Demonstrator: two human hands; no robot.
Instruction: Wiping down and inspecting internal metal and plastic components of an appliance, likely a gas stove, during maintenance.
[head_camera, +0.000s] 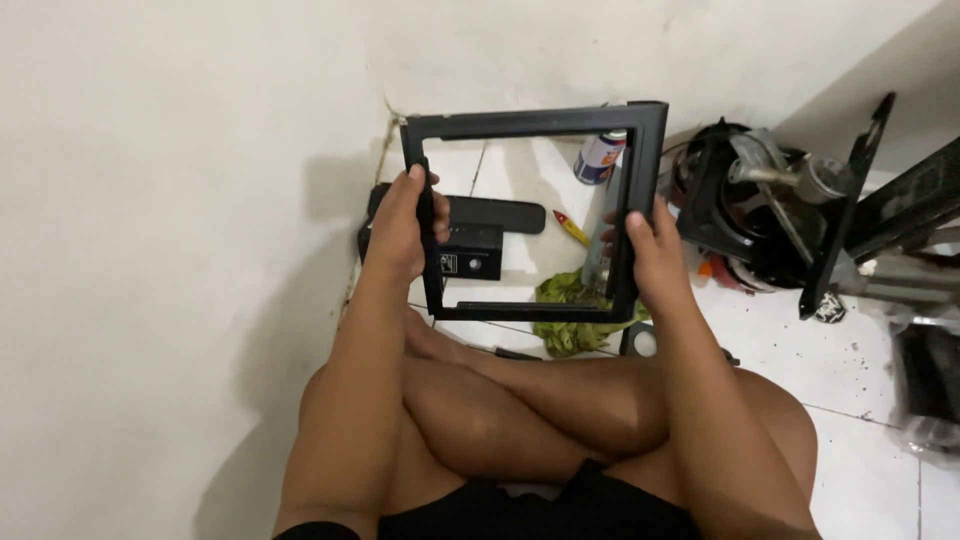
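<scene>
- Two crossed bare legs (520, 410) rest on the white tiled floor (860, 370).
- One black square frame (530, 215) is held upright above the legs, over the floor.
- The left hand (402, 225) is wrapped tight on the frame's left bar; the right hand (652, 250) grips its right bar.
- Seen through the frame: one green cloth (572, 300), one black box (470, 250), one yellow screwdriver (570, 228).
- Farther off: one spray can (598, 158) by the wall (200, 150), and dismantled black fan parts (770, 210) on the right.

We note a black square frame (530, 125), plastic-looking, open in the middle so the tiled floor shows through. It is held up off the floor, tilted slightly, gripped on both side rails. Its top right corner is broad; its rails are thin and dusty.
</scene>
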